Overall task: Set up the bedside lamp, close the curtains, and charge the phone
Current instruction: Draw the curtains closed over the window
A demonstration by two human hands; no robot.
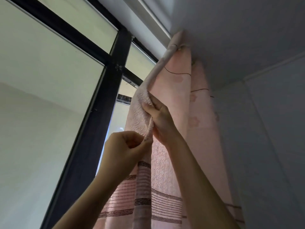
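Two bare forearms reached up from the bottom of the view toward a pink curtain (173,96) bunched at the right side of a window. The left hand (123,149) was curled, pinching the curtain's rolled leading edge between thumb and fingers. Just above it, the right hand (159,120) gripped the same edge, fingers tucked into a fold of the patterned fabric. The curtain hung from a white rail (148,19) near the ceiling, gathered against the grey wall (264,129), with dark stripes across its lower part. To its left stood the window's black frame (99,103) and pale, uncovered glass.
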